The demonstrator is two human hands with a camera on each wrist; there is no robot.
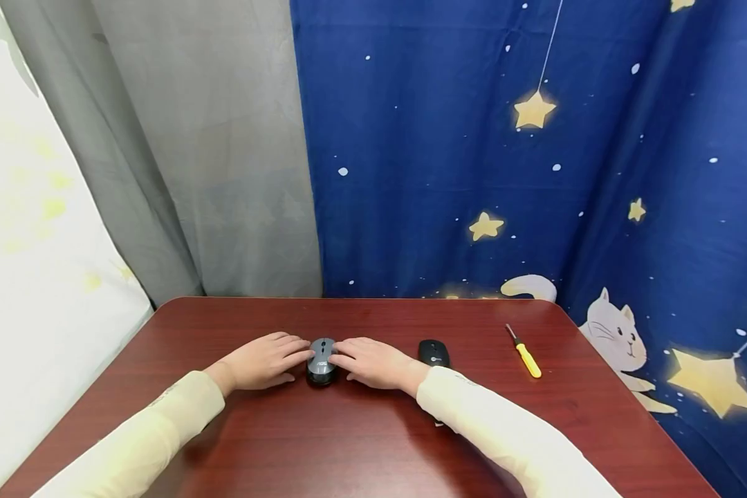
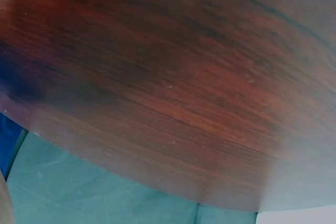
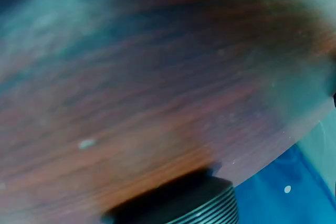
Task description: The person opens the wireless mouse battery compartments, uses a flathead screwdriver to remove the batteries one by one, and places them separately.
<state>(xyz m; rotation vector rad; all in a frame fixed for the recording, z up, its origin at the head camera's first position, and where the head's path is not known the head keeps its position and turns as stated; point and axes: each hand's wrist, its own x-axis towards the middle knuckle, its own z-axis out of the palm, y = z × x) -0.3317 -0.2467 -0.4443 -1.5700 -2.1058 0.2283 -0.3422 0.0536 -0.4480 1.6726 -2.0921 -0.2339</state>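
Note:
A grey and black computer mouse (image 1: pixel 322 361) lies on the table between the two hands. From its left side, the left hand (image 1: pixel 266 361) reaches in with extended fingers, fingertips right at the mouse's edge. Opposite it, the right hand (image 1: pixel 373 361) has its fingers stretched to the mouse's right edge, palm down. Close by the right wrist is a second, black mouse (image 1: pixel 434 351), partly covered by the sleeve. Its ribbed side appears low in the right wrist view as a dark mouse edge (image 3: pixel 210 203). Neither wrist view shows the fingers at the grey mouse.
A screwdriver (image 1: pixel 526 358) with a yellow handle lies toward the right of the reddish-brown table (image 1: pixel 324 443). Behind the table's far edge hang a grey curtain (image 1: pixel 224 138) and a blue curtain (image 1: pixel 423 138) with stars. A white cloth (image 1: pixel 43 311) hangs at the left.

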